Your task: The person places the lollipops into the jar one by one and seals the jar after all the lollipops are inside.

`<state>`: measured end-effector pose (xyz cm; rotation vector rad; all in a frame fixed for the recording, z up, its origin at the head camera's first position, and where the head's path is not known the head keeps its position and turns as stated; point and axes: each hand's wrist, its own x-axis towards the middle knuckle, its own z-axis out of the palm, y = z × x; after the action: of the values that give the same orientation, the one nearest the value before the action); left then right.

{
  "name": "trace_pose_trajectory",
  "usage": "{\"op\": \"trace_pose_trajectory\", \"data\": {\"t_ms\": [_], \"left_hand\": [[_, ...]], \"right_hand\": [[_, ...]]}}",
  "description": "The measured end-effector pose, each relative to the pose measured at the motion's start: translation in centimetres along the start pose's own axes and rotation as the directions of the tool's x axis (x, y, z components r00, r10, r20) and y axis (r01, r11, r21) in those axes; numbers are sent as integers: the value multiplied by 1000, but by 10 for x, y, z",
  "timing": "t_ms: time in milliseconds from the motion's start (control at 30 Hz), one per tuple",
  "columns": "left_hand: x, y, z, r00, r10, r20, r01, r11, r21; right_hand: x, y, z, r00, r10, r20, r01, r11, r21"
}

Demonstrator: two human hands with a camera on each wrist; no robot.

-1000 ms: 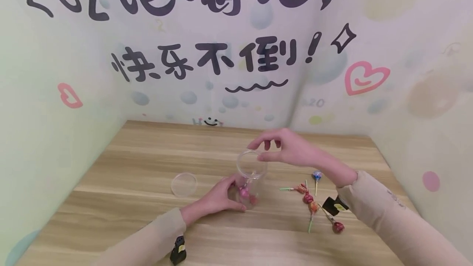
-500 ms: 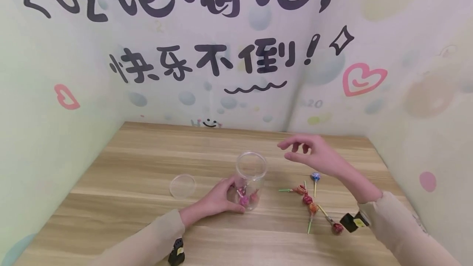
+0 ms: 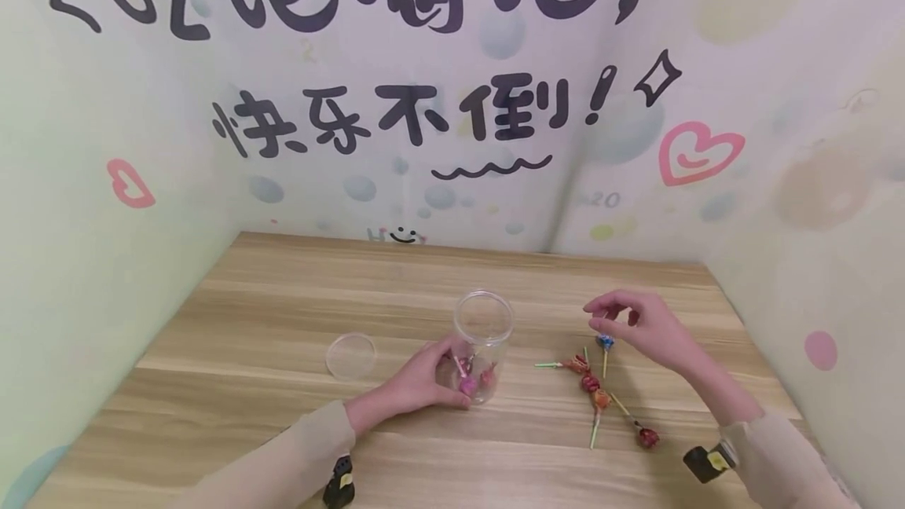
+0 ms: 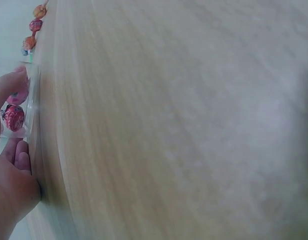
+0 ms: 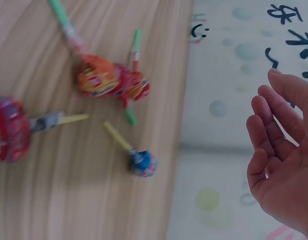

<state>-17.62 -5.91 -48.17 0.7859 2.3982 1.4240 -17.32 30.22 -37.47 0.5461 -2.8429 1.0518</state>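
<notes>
My left hand (image 3: 417, 379) grips a clear plastic jar (image 3: 488, 340) low on its side, thumb and fingers curled round it. The jar stands upright and uncovered, with a few wrapped lollipops (image 3: 467, 385) at its bottom. In the left wrist view, a red lollipop (image 4: 14, 117) and a pink one (image 4: 17, 95) show through the wall. My right hand (image 3: 643, 328) hovers with loosely bent fingers and holds nothing. Just below its fingertips lies a blue-wrapped lollipop (image 3: 605, 342), apart from the hand in the right wrist view.
A clear round lid (image 3: 351, 356) lies left of the jar on the wooden table (image 3: 283, 297). To the jar's right are orange lollipops (image 3: 600, 398) and red ones (image 3: 590, 383) in a cluster. Another red lollipop (image 3: 646, 437) lies nearer. A printed wall (image 3: 403, 203) rises behind.
My right hand has left the jar's mouth and moved right and down over the blue lollipop. The left hand keeps its grip; the lollipops inside the jar have settled lower.
</notes>
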Motion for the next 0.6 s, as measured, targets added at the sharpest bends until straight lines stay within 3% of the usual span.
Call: {"op": "trace_pose_trajectory", "data": {"t_ms": [300,600], "left_hand": [[1,2,-2,1000,-8,0,8,1000,30],[-1,1,0,1000,-30,0,30,999,24]], "right_hand": [[-17,38,16,999,51,-11,-52,995,-91],[-34,63,26,997,80,-13,-81,991,-106]]}}
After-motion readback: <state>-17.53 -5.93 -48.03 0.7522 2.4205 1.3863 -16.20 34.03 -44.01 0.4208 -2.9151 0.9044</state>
